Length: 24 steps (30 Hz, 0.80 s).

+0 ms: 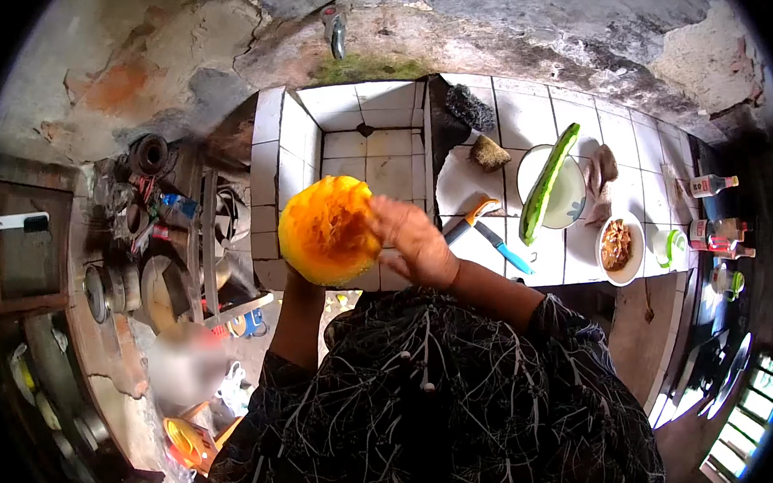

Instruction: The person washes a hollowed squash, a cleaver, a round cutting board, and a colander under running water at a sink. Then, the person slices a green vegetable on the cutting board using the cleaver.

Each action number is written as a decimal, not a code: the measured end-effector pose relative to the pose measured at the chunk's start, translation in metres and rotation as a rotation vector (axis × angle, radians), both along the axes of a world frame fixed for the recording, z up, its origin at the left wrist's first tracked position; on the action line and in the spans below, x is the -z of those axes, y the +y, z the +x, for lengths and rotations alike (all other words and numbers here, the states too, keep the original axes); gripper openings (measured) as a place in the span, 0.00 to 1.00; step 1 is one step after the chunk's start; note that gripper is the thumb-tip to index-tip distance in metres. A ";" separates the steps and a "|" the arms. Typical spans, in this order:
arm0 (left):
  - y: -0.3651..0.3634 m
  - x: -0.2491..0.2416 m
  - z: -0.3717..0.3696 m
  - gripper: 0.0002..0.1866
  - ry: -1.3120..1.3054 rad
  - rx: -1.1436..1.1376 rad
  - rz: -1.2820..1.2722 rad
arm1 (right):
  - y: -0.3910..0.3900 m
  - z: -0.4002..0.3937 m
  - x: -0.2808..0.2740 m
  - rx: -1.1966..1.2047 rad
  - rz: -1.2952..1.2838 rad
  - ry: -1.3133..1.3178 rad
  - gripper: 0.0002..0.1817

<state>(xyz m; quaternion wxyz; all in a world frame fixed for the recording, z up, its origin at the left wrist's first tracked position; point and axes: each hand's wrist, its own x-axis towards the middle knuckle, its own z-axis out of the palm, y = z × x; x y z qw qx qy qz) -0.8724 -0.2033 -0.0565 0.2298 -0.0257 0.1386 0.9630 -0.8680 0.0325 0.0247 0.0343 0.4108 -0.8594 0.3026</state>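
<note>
Over the tiled sink [391, 172], the cut pumpkin [327, 232] sits on the left hand [293, 277], which seems to cradle it from beneath, mostly hidden; the right hand [415, 241], loosely spread, is at its edge.

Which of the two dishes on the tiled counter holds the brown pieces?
The smaller white bowl, nearer the bottles; the larger dish has a long green gourd lying across it.

Beside our right fingers [387, 219], the pumpkin's flesh [326, 229] looks moist, rough and stringy. Behind them, the sink [388, 140] shows smooth glazed tile; beyond their tips, we see rough, flaking plaster on the wall [215, 48].
</note>
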 end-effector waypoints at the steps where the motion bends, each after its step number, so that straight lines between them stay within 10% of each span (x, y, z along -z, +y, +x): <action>1: 0.004 -0.008 0.000 0.31 -0.014 -0.031 -0.063 | -0.001 -0.009 0.004 0.139 -0.159 -0.006 0.36; 4: 0.015 -0.034 0.000 0.30 0.008 -0.131 -0.280 | 0.000 -0.036 -0.025 0.247 -0.391 -0.452 0.37; 8: 0.028 -0.067 0.009 0.30 0.097 -0.205 -0.317 | -0.008 -0.055 -0.021 0.128 0.043 -0.160 0.31; 17: 0.009 -0.042 0.015 0.28 0.196 -0.311 -0.730 | -0.023 -0.063 -0.004 0.067 -0.010 -0.170 0.09; 22: 0.008 -0.079 0.014 0.23 -0.059 -0.267 -0.267 | -0.026 -0.078 -0.003 0.021 0.055 -0.281 0.09; 24: -0.006 -0.063 0.013 0.22 0.052 -0.309 -0.483 | -0.015 -0.088 -0.025 -0.067 -0.130 -0.487 0.08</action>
